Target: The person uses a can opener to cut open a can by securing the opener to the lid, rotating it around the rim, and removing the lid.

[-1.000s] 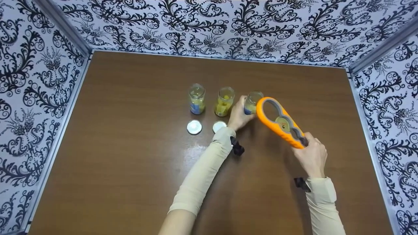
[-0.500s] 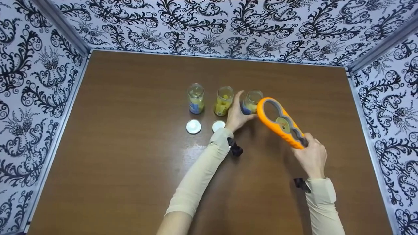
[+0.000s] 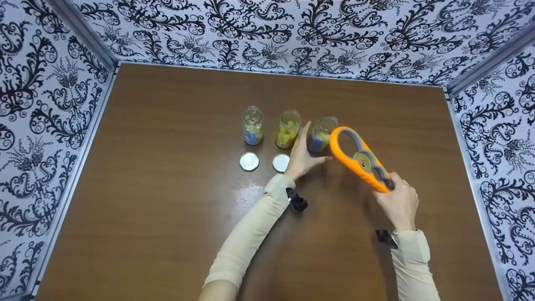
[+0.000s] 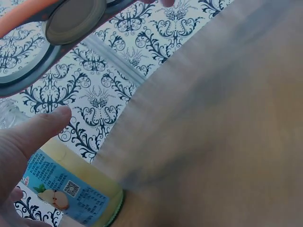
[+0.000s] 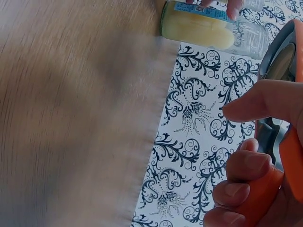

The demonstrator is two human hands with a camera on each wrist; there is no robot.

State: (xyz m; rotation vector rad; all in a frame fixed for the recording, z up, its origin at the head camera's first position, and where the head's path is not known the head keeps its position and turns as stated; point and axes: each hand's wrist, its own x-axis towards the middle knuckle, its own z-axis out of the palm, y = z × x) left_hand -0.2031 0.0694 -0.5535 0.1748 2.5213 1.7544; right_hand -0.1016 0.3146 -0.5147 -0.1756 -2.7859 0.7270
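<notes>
My right hand grips an orange jar opener by its narrow end, fingers curled round it in the right wrist view. A round metal lid sits in one of the opener's openings. The opener's large ring overlaps the right side of an uncapped glass jar in the head view. Left of that jar, my left hand has its fingers and thumb spread, grasping nothing. The jar's blue label with an apple picture shows in the left wrist view, with pale yellow contents behind it.
Two more uncapped glass jars stand to the left, a middle one with yellow pieces and a left one. In front of them lie two white lids, one left, one right. Patterned walls enclose the brown table.
My left hand has let go of the right-hand jar, spread its fingers and drawn back slightly toward me. My right hand and the jar opener have barely moved.
</notes>
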